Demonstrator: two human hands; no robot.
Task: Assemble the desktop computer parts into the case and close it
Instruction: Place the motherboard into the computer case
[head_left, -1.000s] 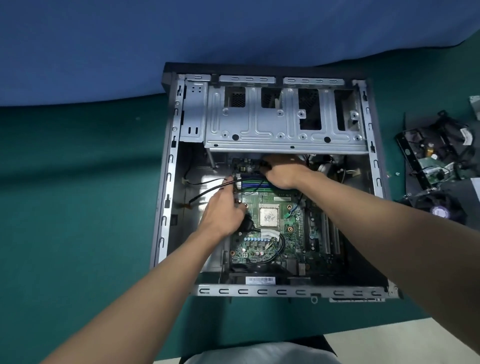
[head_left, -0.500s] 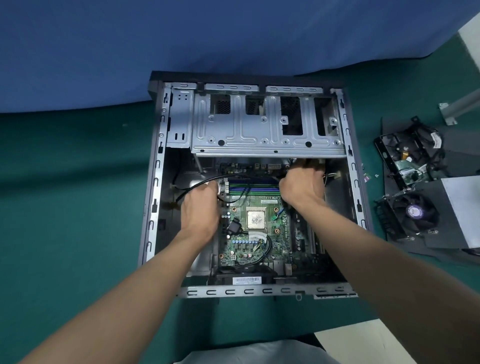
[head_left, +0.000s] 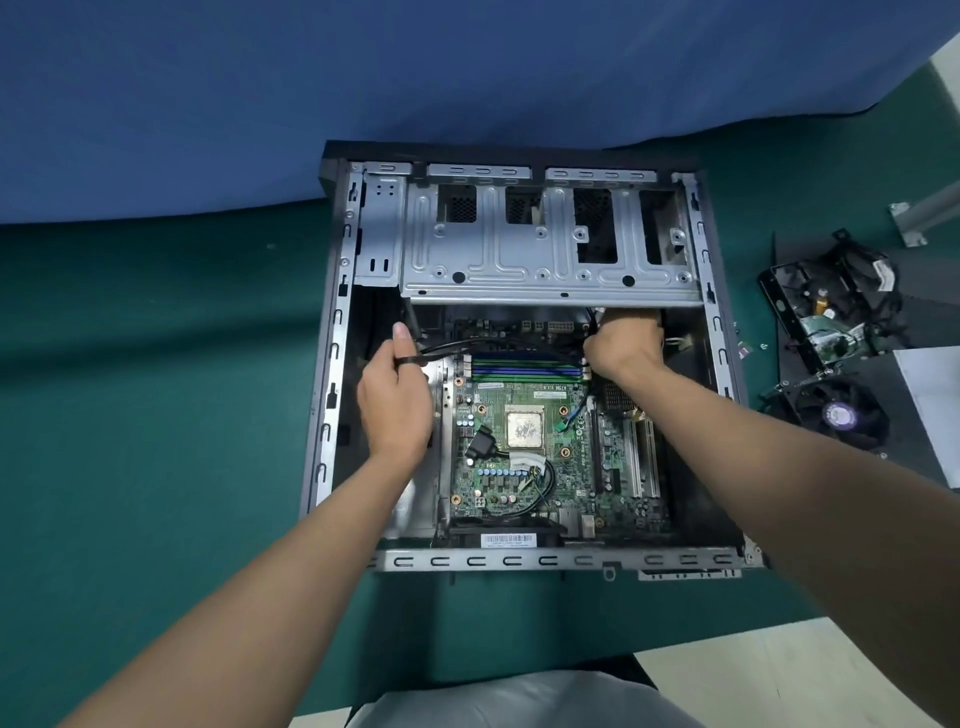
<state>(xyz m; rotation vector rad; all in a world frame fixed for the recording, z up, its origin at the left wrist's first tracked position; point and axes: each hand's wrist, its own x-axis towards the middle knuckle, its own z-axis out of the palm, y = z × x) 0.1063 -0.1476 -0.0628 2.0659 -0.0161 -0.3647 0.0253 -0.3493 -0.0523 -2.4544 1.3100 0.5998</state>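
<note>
While left hand (head_left: 395, 410) pinches black cable (head_left: 451, 347), right hand (head_left: 623, 345) sits under one cage (head_left: 545, 262).

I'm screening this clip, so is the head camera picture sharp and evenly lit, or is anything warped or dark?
Head view: even light, no glare; the wide lens bows the edge of the blue cloth; shadow under the drive cage hides the fingers of the right hand; the motherboard and the cable in the left hand look sharp.

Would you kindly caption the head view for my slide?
Left hand holds black cable; right hand works beneath the drive cage.
</note>
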